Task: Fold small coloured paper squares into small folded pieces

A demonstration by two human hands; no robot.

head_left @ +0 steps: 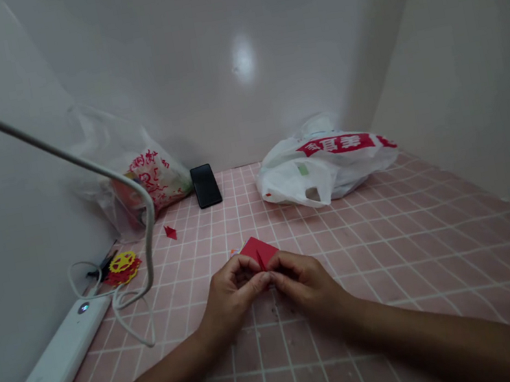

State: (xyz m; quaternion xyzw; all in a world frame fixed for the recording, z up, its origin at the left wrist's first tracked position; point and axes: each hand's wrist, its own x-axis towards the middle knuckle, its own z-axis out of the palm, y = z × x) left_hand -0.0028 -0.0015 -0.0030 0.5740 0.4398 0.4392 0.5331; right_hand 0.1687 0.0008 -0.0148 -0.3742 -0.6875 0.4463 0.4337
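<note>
Paper of a deep red (259, 253), folded to a point, lies at the middle of the pink gridded table (393, 245), and we hold its near edge with both hands just in front of us. Our left hand (231, 294) is closed on the left part of that edge with thumb and fingertips, and our right hand (303, 281) pinches the right part the same way, the two meeting in the middle. We judge that such a two-sided pinch steadies a thin sheet and presses its fold, while the far corner lies free. Other things sit well apart at the margins, leaving room around the hands: a white plastic bag (324, 165) and a black phone (205, 185) by the back wall, a small red scrap (170, 232), and yellow and red cuttings (123, 267) beside a white cable (120, 294) at the left.
</note>
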